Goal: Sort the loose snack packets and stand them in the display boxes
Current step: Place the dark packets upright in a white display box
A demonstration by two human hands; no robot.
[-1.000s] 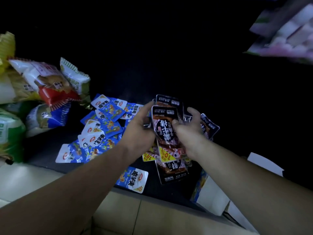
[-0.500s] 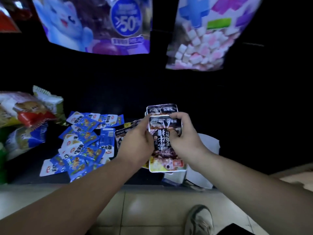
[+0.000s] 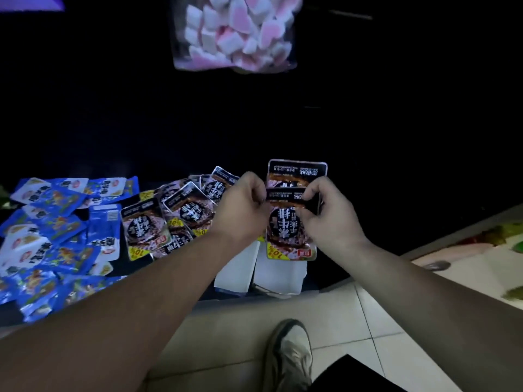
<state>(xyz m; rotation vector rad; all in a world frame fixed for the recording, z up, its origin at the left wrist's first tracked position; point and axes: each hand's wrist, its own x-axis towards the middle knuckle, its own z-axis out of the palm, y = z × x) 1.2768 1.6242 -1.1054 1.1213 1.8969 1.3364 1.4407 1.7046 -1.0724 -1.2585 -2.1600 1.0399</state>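
Note:
Both my hands hold a small stack of black snack packets (image 3: 291,230) upright above a white display box (image 3: 278,274) at the shelf's front edge. My left hand (image 3: 240,206) pinches the stack's left side and my right hand (image 3: 329,213) grips its right side. More black packets (image 3: 167,219) lie loose on the dark shelf to the left. Further left spreads a pile of blue and white packets (image 3: 56,230).
A bag of pink and white sweets (image 3: 237,32) hangs above at the back. The dark shelf (image 3: 368,165) runs right of the hands. Below are a tiled floor (image 3: 353,321), my shoe (image 3: 291,352) and pale goods at the right edge (image 3: 481,256).
The held stack has shifted right, away from the loose pile, and now sits over the white box. The view has swung, bringing more black packets on the shelf into sight.

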